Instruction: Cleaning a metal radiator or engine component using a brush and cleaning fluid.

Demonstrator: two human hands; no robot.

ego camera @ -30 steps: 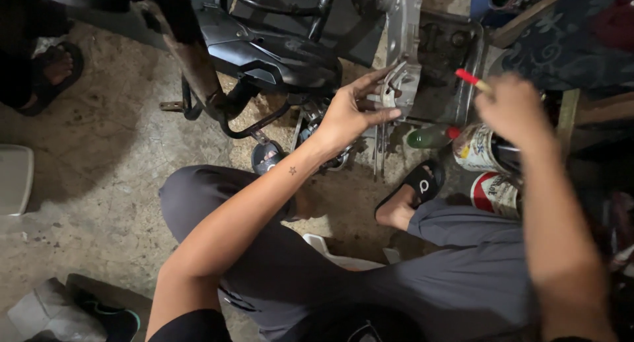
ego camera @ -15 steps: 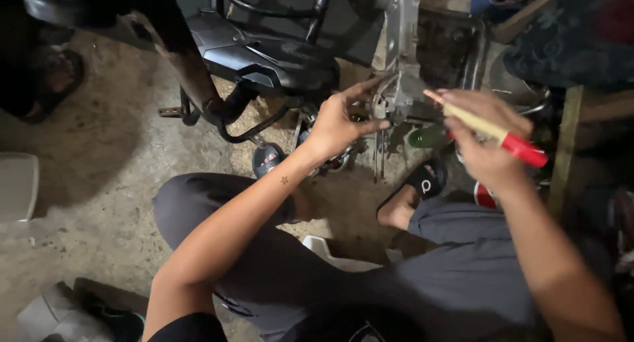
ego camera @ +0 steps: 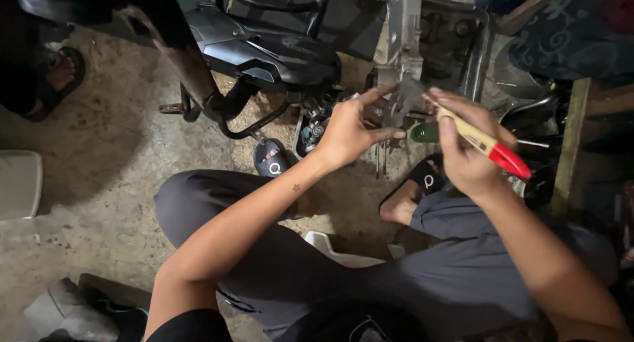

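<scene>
A white box point(ego camera: 18, 183) is sitting on the concrete floor point(ego camera: 119, 183) at far left, beside a black scooter panel point(ego camera: 264, 48). The left hand point(ego camera: 350, 131) is reaching, fingers spread wide, to steady the grey metal engine casing point(ego camera: 404, 45) standing upright ahead. The right hand point(ego camera: 465, 150), now drawn in from the far right, is gripping a screwdriver with a yellow-and-red handle point(ego camera: 485, 144), its tip angling toward the casing, suggesting work on a fastener there.

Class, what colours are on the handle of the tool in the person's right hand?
The handle in the right hand is cream-yellow with a red end, clearest in the head view.
</scene>
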